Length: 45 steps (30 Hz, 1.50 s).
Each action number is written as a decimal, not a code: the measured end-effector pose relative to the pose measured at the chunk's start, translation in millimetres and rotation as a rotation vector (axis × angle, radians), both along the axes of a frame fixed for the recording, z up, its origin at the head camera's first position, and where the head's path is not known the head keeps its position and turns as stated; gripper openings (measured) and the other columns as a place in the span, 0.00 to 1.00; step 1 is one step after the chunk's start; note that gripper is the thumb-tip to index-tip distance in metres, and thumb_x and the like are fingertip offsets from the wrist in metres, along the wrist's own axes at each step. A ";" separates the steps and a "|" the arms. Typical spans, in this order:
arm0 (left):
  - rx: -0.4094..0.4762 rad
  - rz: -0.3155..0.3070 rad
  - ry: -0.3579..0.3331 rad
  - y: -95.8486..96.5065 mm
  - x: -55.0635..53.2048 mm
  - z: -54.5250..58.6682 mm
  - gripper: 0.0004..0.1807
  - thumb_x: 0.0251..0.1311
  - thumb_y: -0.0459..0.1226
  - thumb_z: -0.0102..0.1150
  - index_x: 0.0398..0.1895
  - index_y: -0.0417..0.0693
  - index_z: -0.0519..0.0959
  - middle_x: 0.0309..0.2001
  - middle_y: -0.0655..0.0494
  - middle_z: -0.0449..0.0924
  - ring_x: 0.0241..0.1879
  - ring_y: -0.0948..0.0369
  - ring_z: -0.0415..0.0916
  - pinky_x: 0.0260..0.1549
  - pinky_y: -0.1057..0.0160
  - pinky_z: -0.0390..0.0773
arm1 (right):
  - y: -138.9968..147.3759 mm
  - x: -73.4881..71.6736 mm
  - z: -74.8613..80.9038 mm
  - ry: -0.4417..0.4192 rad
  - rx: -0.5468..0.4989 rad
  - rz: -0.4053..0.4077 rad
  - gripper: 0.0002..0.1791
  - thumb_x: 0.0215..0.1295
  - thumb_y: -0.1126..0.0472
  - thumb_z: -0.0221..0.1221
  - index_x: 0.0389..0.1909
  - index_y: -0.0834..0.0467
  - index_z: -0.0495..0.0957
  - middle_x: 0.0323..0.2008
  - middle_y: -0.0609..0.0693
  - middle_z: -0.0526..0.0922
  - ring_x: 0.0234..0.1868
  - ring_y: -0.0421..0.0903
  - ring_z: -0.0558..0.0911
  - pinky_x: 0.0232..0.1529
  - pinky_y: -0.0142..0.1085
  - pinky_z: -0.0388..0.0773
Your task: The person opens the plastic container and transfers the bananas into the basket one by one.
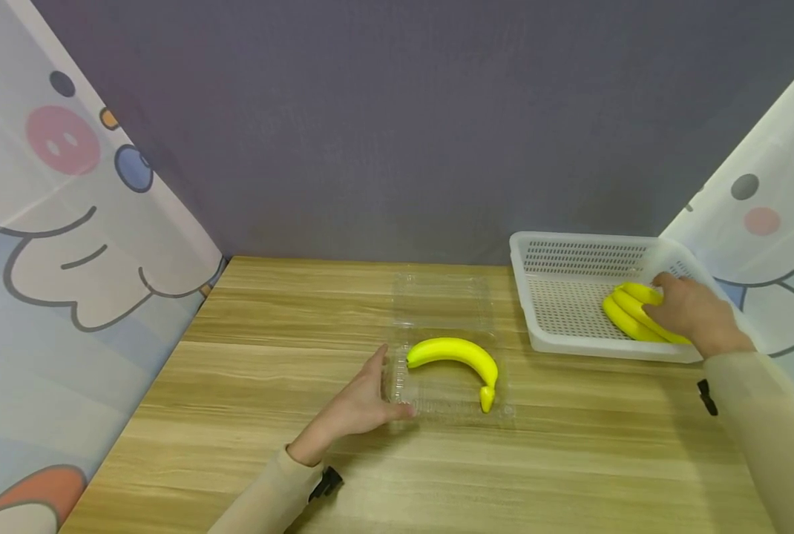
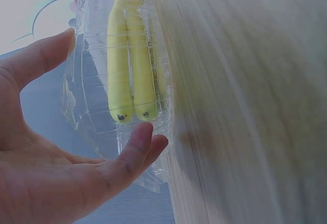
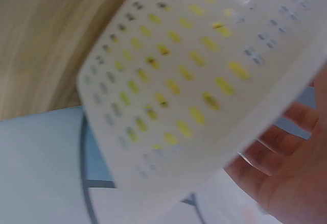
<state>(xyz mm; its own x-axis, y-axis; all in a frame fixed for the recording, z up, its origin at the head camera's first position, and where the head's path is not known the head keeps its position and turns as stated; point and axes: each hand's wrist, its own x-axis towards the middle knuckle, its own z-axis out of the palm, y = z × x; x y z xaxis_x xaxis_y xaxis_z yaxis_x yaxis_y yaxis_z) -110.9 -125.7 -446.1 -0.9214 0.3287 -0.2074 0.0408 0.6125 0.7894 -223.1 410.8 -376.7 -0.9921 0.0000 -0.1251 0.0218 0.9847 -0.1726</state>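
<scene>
A clear plastic clamshell box (image 1: 450, 397) lies on the table with its lid (image 1: 442, 300) folded back. Inside it is one yellow banana (image 1: 460, 350), its curve toward the back; through the plastic the left wrist view shows two yellow lengths (image 2: 118, 71). My left hand (image 1: 360, 397) is spread around the box's left front corner, thumb and fingers apart at its sides. At the right, my right hand (image 1: 694, 310) reaches into a white basket, over several bananas (image 1: 627, 315). The basket wall hides its fingertips in the right wrist view.
The white perforated basket (image 1: 557, 345) stands at the table's back right, by the printed side panel (image 1: 764, 185). A grey wall (image 1: 397, 133) rises behind the wooden table (image 1: 270, 356). Another printed panel (image 1: 70, 245) borders the left side.
</scene>
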 end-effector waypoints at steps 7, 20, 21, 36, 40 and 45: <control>-0.005 -0.001 0.001 -0.4 -0.3 1.4 0.67 0.54 0.52 0.76 0.82 0.42 0.38 0.79 0.37 0.48 0.76 0.39 0.50 0.70 0.36 0.57 | -22.2 3.4 17.7 0.063 -0.007 0.021 0.32 0.71 0.53 0.56 0.62 0.75 0.65 0.56 0.79 0.71 0.52 0.76 0.72 0.44 0.72 0.70; -0.011 0.004 -0.004 0.1 -1.4 1.1 0.67 0.53 0.52 0.76 0.83 0.43 0.38 0.79 0.37 0.49 0.76 0.39 0.51 0.71 0.37 0.57 | -67.5 15.2 35.1 0.215 -0.036 0.067 0.22 0.71 0.56 0.57 0.53 0.73 0.74 0.47 0.76 0.77 0.43 0.70 0.77 0.40 0.66 0.75; -0.010 0.004 -0.005 0.1 -1.4 1.1 0.67 0.53 0.52 0.76 0.83 0.43 0.38 0.79 0.37 0.49 0.76 0.39 0.51 0.71 0.37 0.57 | -70.5 16.7 35.6 0.224 -0.041 0.066 0.22 0.72 0.56 0.57 0.53 0.73 0.75 0.47 0.75 0.77 0.43 0.70 0.77 0.40 0.65 0.75; -0.007 0.008 -0.012 -0.6 -0.4 -0.7 0.66 0.53 0.52 0.76 0.83 0.44 0.38 0.80 0.38 0.46 0.75 0.39 0.53 0.69 0.35 0.59 | -112.9 36.9 51.2 0.333 -0.079 0.117 0.20 0.73 0.54 0.55 0.52 0.68 0.79 0.49 0.70 0.80 0.43 0.67 0.80 0.35 0.63 0.76; -0.005 0.007 -0.012 -0.5 -0.5 -0.6 0.66 0.54 0.52 0.76 0.83 0.44 0.38 0.80 0.38 0.45 0.75 0.39 0.53 0.69 0.35 0.59 | -123.5 41.6 55.1 0.376 -0.092 0.135 0.20 0.72 0.55 0.56 0.51 0.68 0.80 0.50 0.70 0.80 0.46 0.67 0.79 0.38 0.63 0.76; -0.014 0.011 -0.008 0.3 -0.9 -0.9 0.67 0.53 0.52 0.76 0.83 0.44 0.38 0.80 0.38 0.43 0.76 0.38 0.51 0.70 0.35 0.58 | -133.5 47.9 57.7 0.449 -0.078 0.164 0.18 0.70 0.57 0.58 0.49 0.68 0.81 0.49 0.68 0.81 0.47 0.66 0.79 0.35 0.62 0.77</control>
<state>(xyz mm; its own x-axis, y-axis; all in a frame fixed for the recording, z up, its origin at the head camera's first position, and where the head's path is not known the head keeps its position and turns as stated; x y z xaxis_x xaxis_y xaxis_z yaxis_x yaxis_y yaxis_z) -111.8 -125.4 -447.0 -0.9231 0.3157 -0.2198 0.0276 0.6242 0.7808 -175.2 277.3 -319.0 -0.9344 -0.1532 0.3216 -0.2260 0.9528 -0.2026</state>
